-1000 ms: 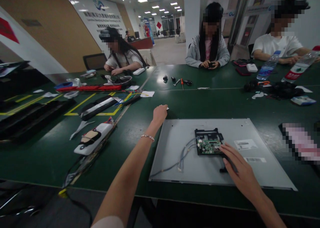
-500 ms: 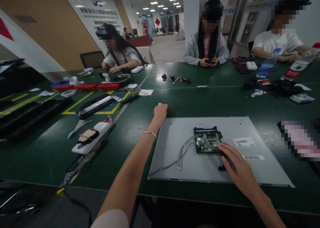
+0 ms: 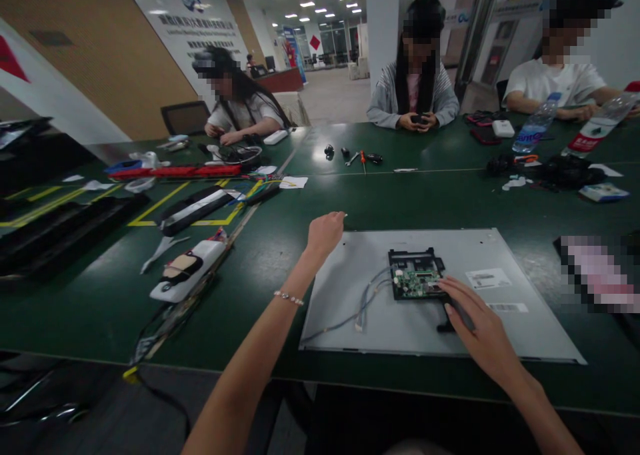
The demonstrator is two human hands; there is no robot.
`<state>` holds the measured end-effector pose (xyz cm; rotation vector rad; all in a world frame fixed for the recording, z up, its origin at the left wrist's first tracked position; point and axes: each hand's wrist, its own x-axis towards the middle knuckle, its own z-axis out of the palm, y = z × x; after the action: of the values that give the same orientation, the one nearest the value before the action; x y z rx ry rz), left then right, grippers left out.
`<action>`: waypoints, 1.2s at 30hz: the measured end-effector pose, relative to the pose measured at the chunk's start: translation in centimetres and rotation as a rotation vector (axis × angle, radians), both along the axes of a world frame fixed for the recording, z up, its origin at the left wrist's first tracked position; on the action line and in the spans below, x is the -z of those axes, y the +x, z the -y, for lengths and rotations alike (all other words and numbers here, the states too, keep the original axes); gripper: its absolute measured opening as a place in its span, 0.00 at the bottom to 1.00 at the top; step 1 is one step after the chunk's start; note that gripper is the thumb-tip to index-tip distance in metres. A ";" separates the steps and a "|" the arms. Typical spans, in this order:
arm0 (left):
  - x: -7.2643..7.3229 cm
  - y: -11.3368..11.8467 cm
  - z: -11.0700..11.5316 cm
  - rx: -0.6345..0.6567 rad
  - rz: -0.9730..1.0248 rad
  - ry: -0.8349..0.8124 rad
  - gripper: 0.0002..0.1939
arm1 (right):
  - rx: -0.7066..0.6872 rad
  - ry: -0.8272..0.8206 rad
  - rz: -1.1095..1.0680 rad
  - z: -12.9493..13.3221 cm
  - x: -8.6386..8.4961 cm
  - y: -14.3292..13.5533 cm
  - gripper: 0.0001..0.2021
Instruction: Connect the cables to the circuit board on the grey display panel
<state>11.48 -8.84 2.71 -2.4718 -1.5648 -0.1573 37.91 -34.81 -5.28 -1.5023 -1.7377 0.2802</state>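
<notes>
My left hand is closed, raised near the far left corner of a flat grey metal panel. A tiny pale bit shows at its fingertips, too small to name. My right hand lies with fingers stretched out and thumb apart, its fingertips at the right edge of a green circuit board. That board sits in a black plastic bracket on the panel. Something dark shows between thumb and fingers, mostly hidden. Thin grey-blue cables run from the board's left side across the panel.
The green table holds a white power strip-like block with cables at left and black trays beyond. A screwdriver and a wrench lie farther back. Bottles stand at right. Several people sit opposite.
My left hand has moved slightly right and nearer, and the pale bit now shows at its right side. My right hand stays at the circuit board. The view has shifted a little.
</notes>
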 end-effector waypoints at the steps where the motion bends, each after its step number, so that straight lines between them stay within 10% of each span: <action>1: -0.1 0.1 0.9 0.027 0.007 0.014 0.17 | -0.006 0.002 0.005 -0.1 -0.3 0.0 0.20; 15: -0.9 5.4 16.3 0.703 0.044 0.233 0.07 | -0.126 0.082 0.050 -4.0 -4.7 -3.0 0.16; 28: 1.0 4.7 18.2 0.640 0.077 0.263 0.08 | -0.171 0.096 0.297 -3.8 -4.3 -1.9 0.14; 36: 1.3 2.4 17.2 0.469 0.060 0.249 0.07 | -0.101 0.101 0.308 -8.5 -5.6 2.2 0.15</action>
<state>13.90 -26.07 1.36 -2.5967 -0.8899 -0.4704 40.08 -26.35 0.31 -1.4440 -2.0408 0.0096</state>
